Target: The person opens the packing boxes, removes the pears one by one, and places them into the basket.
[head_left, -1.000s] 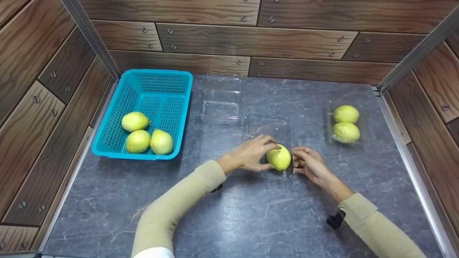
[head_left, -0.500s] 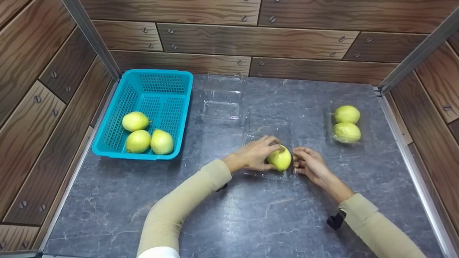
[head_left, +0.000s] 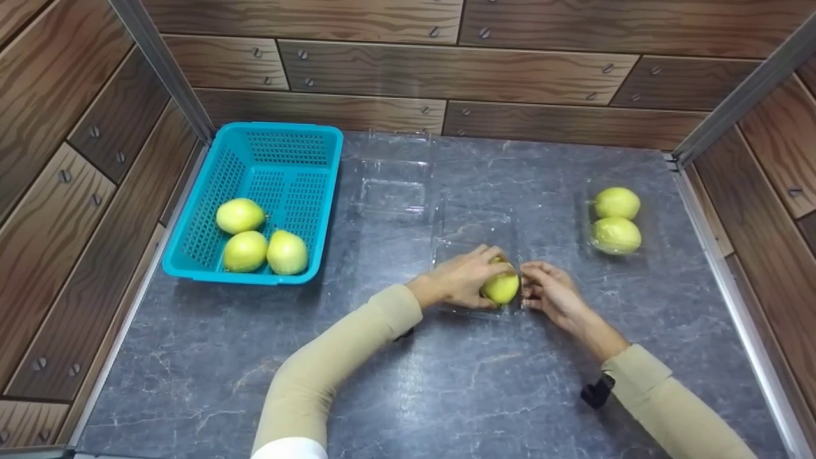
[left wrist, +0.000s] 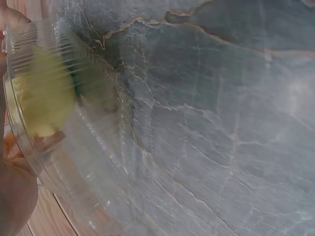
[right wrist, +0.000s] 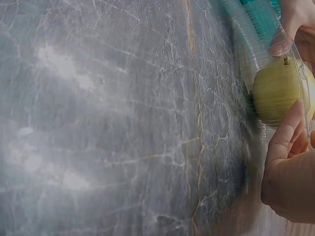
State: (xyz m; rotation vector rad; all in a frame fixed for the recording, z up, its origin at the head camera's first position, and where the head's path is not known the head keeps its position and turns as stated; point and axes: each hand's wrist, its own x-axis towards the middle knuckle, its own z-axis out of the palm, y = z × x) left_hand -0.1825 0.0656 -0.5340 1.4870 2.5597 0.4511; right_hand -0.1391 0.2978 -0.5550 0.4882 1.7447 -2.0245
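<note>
- Fingers of your left hand (head_left: pixel 468 279) curl round a plump, yellow-green, dark-stemmed pear (head_left: pixel 501 289).
- Your right hand (head_left: pixel 556 296) rests loosely bent fingers against the clear container (head_left: pixel 473 237).

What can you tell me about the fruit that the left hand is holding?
The fruit is yellow-green, plump and rounded like a pear, with smooth-looking skin and a small dark stub visible from the right wrist. It sits within the near half of an open, clear plastic-looking container, toward the right wall. The left hand grips it, curled fingers partly covering it from above. Whether it rests on the container's floor is hard to tell.
</note>
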